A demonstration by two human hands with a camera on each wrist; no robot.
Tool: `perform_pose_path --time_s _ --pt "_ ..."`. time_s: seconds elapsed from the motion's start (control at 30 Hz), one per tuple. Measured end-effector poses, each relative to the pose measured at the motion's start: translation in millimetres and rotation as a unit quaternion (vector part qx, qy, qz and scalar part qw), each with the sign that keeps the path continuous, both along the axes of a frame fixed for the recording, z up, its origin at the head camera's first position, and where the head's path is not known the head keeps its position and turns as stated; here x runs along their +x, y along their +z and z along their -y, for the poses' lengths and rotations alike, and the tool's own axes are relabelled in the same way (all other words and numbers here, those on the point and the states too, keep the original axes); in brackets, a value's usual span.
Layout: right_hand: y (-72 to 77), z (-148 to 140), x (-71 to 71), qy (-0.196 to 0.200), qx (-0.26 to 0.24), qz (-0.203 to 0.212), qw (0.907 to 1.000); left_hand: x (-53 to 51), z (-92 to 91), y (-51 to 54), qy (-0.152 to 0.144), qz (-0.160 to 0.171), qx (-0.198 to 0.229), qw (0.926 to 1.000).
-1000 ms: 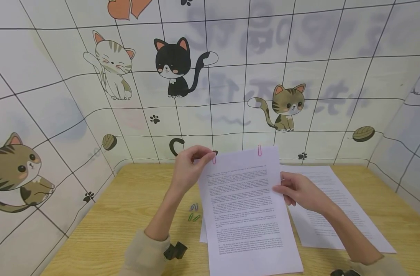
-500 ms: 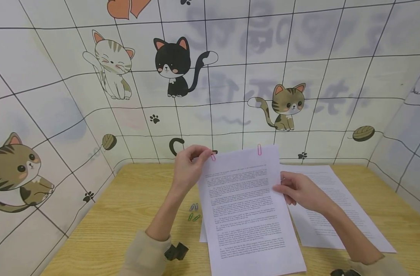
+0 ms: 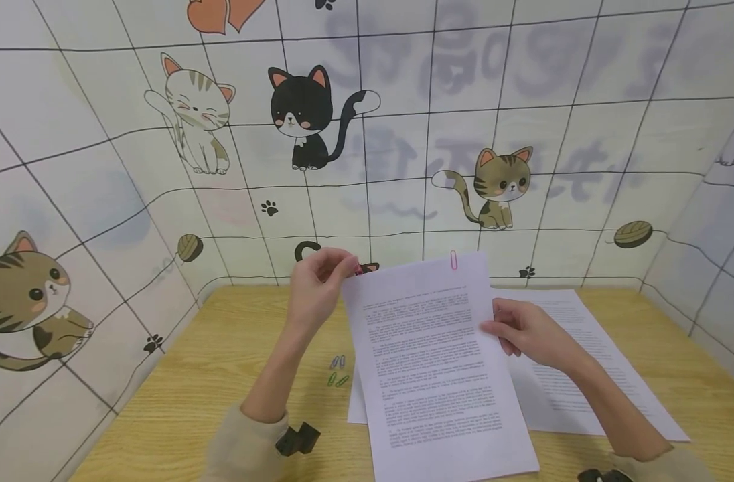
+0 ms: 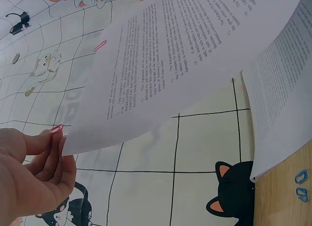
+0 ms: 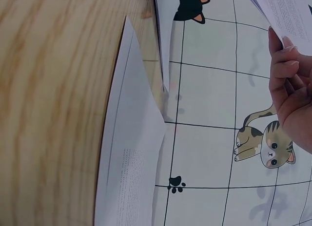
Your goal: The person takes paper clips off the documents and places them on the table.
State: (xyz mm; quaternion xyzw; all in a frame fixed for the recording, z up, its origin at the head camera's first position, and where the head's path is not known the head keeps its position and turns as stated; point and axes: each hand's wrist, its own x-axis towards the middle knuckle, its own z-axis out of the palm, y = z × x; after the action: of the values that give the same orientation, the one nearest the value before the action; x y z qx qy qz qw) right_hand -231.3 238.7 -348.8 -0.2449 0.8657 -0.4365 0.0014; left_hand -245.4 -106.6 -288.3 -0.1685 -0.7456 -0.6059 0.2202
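In the head view a printed sheet of paper stands raised over the table. My right hand pinches its right edge between thumb and fingers. At the upper left corner, my left hand pinches a pink paper clip, which looks clear of the sheet's top edge. The sheet's corner lies against the left fingers in the left wrist view; whether they also grip it I cannot tell. A second pink paper clip sits on the top edge towards the right.
Blue paper clips and green paper clips lie on the wooden table, left of the raised sheet. Another printed sheet lies at the right, and a paper partly shows behind the raised one. A cat-patterned wall covering stands behind the table.
My left hand has drawn the left pink paper clip up and leftward off the sheet's top edge. The right hand keeps its hold, and the sheet has shifted slightly.
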Motion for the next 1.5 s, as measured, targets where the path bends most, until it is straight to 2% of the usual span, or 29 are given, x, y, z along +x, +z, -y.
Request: perform_pose_path --time_s 0.17,0.37,0.57,0.83,1.07,1.23,1.33,1.5 --pt "1.1 -0.5 0.0 -0.005 0.004 -0.010 0.9999 4.3 6.1 -0.5 -0.005 -0.005 -0.015 0.9999" --pt "1.1 -3.5 -1.4 -0.012 0.012 -0.014 0.9998 10.3 16.2 -2.8 0.004 -0.002 -0.047 0.9989" --pt "0.6 -5.2 -2.5 -0.019 0.009 -0.005 0.9998 17.3 24.4 -6.8 0.010 0.013 -0.097 0.9951" --pt "0.2 -5.6 -3.7 -0.022 0.010 -0.009 0.9997 21.7 34.1 -20.5 -0.012 0.033 -0.168 0.9852" --pt "0.1 -5.8 -4.2 -0.021 0.012 -0.011 0.9996 23.0 42.1 -32.7 -0.027 0.058 -0.193 0.9792" --pt "-0.6 -6.7 -4.4 -0.024 0.013 -0.009 0.9996 22.8 47.9 -43.5 -0.055 0.057 -0.211 0.9744" --pt "-1.0 -7.1 -4.0 -0.025 0.012 -0.008 0.9996 23.8 51.2 -50.5 -0.069 0.067 -0.229 0.9687" --pt "-2.3 -7.6 -3.7 -0.028 0.012 -0.004 0.9995 25.0 55.7 -61.5 -0.078 0.101 -0.261 0.9569"
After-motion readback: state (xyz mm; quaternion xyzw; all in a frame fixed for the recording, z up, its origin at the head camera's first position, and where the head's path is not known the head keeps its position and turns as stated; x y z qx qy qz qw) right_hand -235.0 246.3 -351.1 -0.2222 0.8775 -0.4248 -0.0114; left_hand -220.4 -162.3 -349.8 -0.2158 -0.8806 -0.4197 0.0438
